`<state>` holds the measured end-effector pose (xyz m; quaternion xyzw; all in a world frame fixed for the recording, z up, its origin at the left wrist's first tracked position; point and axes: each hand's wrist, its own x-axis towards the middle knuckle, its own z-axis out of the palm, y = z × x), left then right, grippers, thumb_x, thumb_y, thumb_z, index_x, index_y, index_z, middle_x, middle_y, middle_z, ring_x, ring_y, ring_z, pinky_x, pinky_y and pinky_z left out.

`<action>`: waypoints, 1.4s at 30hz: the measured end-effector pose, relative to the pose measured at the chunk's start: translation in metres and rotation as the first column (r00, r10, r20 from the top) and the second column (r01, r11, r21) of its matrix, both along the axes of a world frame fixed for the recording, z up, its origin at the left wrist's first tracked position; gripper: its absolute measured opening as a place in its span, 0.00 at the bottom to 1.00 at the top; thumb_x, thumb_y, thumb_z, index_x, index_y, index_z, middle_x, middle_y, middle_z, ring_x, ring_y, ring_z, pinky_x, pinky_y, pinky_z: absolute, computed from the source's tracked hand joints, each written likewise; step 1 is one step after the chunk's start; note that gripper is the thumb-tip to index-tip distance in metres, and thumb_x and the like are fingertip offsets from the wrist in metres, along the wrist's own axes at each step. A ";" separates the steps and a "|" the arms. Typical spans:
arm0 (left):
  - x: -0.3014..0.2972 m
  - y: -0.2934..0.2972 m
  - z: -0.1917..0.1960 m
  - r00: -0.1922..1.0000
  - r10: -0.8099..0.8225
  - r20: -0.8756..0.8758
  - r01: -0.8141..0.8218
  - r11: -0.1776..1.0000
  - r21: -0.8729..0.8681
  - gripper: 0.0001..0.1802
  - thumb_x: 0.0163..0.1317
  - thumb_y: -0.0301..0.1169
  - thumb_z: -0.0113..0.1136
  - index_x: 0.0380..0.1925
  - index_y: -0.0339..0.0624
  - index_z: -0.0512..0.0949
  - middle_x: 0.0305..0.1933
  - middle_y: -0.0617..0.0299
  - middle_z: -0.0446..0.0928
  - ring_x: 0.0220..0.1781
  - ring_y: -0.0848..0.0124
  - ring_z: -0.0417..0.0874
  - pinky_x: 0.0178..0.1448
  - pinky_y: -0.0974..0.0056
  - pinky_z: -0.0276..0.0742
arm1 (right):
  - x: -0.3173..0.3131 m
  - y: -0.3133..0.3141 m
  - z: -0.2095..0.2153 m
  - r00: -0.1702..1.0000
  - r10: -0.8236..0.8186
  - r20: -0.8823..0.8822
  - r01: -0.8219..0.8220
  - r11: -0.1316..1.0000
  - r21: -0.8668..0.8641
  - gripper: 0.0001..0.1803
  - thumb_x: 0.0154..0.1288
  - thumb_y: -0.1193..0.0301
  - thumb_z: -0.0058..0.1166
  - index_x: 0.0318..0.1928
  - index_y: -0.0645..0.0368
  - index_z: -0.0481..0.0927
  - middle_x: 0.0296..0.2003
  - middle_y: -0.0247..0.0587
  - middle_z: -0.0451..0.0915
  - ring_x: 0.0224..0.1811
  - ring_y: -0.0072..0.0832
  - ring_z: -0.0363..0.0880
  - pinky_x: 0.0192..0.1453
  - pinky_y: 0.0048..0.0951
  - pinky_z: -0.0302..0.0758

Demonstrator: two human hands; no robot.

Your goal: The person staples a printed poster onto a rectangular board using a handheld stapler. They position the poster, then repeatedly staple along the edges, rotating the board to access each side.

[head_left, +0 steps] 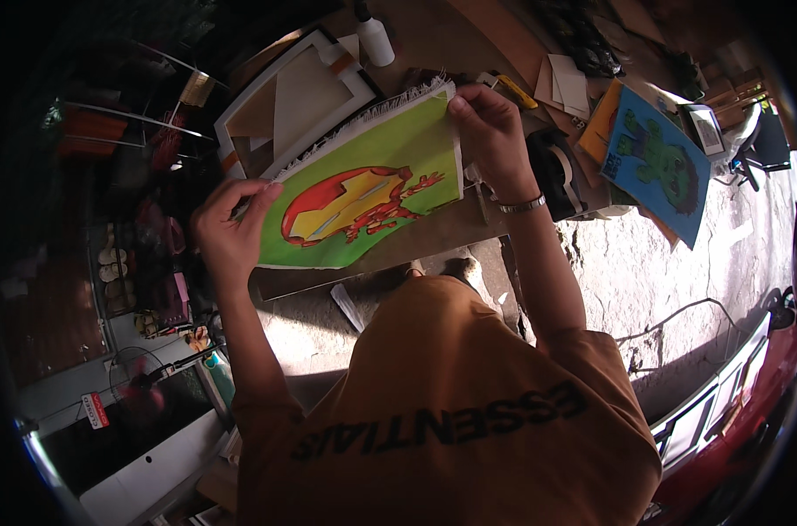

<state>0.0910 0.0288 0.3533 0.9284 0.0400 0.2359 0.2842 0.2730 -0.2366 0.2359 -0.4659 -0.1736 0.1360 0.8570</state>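
Observation:
A painted canvas [398, 149] with a frayed far edge hangs between my hands above the table. On its green ground is a cartoon figure with a big red and yellow helmet. My left hand [232, 219] pinches the left side near the upper corner, thumb on the painted face. With thumb and fingers, my right hand [488, 131] grips the upper right corner; a metal-band watch [523, 205] circles that wrist. The sheet is tilted, its lower edge sagging toward me. Behind it lies a white-and-black picture frame [236, 121], partly covered by the canvas.
A white bottle [376, 42] stands at the back of the table [416, 230]. Past my right hand lie a yellow cutter [517, 92] and a black tape dispenser-like object [558, 175]. A blue painting [657, 162] overhangs the table's right end. At lower left stands a computer monitor [153, 465].

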 end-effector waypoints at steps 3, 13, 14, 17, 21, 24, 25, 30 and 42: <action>-0.001 0.001 0.002 0.999 -0.003 -0.037 0.002 1.000 -0.026 0.08 0.61 0.28 0.73 0.32 0.33 0.84 0.31 0.59 0.85 0.33 0.75 0.84 0.40 0.70 0.77 | 0.001 -0.004 0.003 0.998 0.056 0.003 -0.056 0.998 0.031 0.08 0.74 0.71 0.61 0.44 0.64 0.83 0.37 0.31 0.85 0.40 0.13 0.78 0.48 0.19 0.75; 0.003 0.004 0.033 0.912 -0.134 -0.388 0.123 0.991 -0.052 0.11 0.64 0.29 0.71 0.35 0.33 0.79 0.29 0.59 0.81 0.31 0.76 0.81 0.39 0.67 0.75 | 0.003 -0.008 -0.001 0.960 0.262 -0.096 -0.244 0.955 0.170 0.06 0.77 0.71 0.56 0.45 0.62 0.80 0.41 0.32 0.84 0.43 0.17 0.79 0.52 0.22 0.75; 0.005 0.005 0.039 0.891 -0.176 -0.419 0.179 0.983 -0.033 0.10 0.64 0.29 0.69 0.36 0.33 0.78 0.30 0.59 0.81 0.32 0.76 0.80 0.38 0.67 0.75 | 0.005 -0.004 -0.003 0.956 0.280 -0.085 -0.259 0.945 0.200 0.06 0.77 0.71 0.56 0.46 0.62 0.80 0.41 0.33 0.84 0.43 0.18 0.80 0.53 0.23 0.75; 0.011 0.008 0.051 0.831 -0.270 -0.486 0.338 0.939 0.057 0.11 0.67 0.31 0.66 0.38 0.34 0.76 0.33 0.54 0.80 0.32 0.67 0.81 0.37 0.65 0.75 | 0.015 0.007 -0.009 0.943 0.328 -0.060 -0.303 0.917 0.260 0.06 0.77 0.72 0.55 0.47 0.61 0.79 0.43 0.34 0.84 0.45 0.20 0.80 0.55 0.25 0.76; 0.023 0.010 0.052 0.782 -0.325 -0.532 0.452 0.883 0.124 0.13 0.69 0.33 0.64 0.37 0.34 0.75 0.30 0.51 0.77 0.29 0.61 0.77 0.36 0.61 0.72 | 0.032 0.018 -0.012 0.912 0.406 -0.054 -0.373 0.878 0.300 0.06 0.77 0.72 0.55 0.48 0.60 0.79 0.45 0.35 0.83 0.47 0.21 0.80 0.58 0.26 0.75; 0.033 0.019 0.049 0.699 -0.407 -0.588 0.542 0.838 0.064 0.14 0.72 0.36 0.62 0.35 0.35 0.75 0.26 0.53 0.75 0.26 0.66 0.74 0.35 0.62 0.70 | 0.039 0.025 -0.011 0.916 0.396 -0.064 -0.365 0.889 0.275 0.06 0.77 0.72 0.55 0.48 0.60 0.79 0.46 0.35 0.83 0.48 0.22 0.80 0.57 0.26 0.75; 0.037 0.024 0.049 0.658 -0.420 -0.625 0.570 0.820 0.049 0.14 0.73 0.36 0.61 0.34 0.36 0.74 0.25 0.55 0.74 0.26 0.69 0.73 0.35 0.63 0.69 | 0.040 0.026 -0.011 0.912 0.408 -0.044 -0.381 0.882 0.277 0.06 0.77 0.73 0.54 0.48 0.61 0.79 0.46 0.35 0.83 0.48 0.22 0.80 0.57 0.27 0.76; 0.052 0.047 0.035 0.398 -0.638 -0.659 0.406 0.767 -0.497 0.16 0.78 0.39 0.56 0.38 0.36 0.77 0.31 0.67 0.80 0.32 0.84 0.72 0.39 0.70 0.71 | 0.029 0.017 -0.044 0.960 -0.089 0.267 0.184 0.915 -0.358 0.13 0.78 0.66 0.53 0.49 0.65 0.79 0.46 0.40 0.85 0.50 0.31 0.83 0.57 0.32 0.77; 0.076 0.088 -0.026 0.317 -0.932 -0.175 0.240 0.258 -0.936 0.15 0.77 0.35 0.56 0.49 0.32 0.80 0.44 0.64 0.85 0.46 0.84 0.80 0.52 0.72 0.76 | -0.074 -0.034 -0.263 0.760 0.111 0.640 0.628 -0.378 -0.681 0.18 0.70 0.66 0.47 0.58 0.59 0.73 0.56 0.52 0.75 0.63 0.46 0.75 0.58 0.48 0.75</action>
